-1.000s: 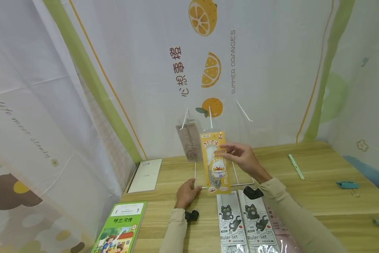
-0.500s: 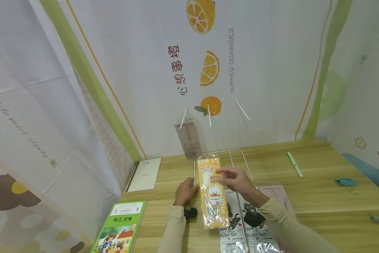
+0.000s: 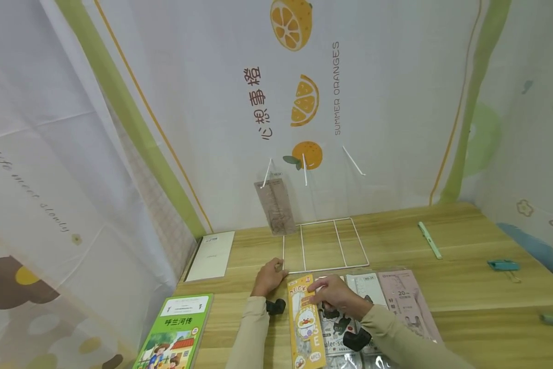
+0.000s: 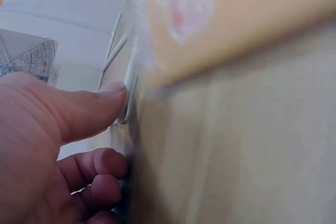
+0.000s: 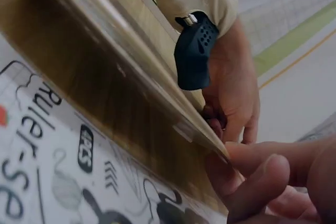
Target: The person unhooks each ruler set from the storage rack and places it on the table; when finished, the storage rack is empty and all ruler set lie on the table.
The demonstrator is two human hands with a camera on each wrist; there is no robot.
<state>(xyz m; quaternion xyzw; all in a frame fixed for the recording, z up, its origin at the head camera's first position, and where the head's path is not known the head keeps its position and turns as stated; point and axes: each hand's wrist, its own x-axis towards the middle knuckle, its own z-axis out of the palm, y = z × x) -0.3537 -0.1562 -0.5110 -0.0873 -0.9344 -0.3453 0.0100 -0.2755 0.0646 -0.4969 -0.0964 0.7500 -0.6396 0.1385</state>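
The right hand (image 3: 333,296) pinches the top of the yellow duck packet (image 3: 305,328), which lies low over the surface (image 3: 465,287), beside the cat ruler-set packs (image 3: 338,330). The left hand (image 3: 268,278), fingers curled, presses the white wire rack (image 3: 324,245) at its corner.

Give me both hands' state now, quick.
Left hand: on the white wire rack, thumb pressing its corner; not curled round it.
Right hand: pinches the yellow duck ruler pack.
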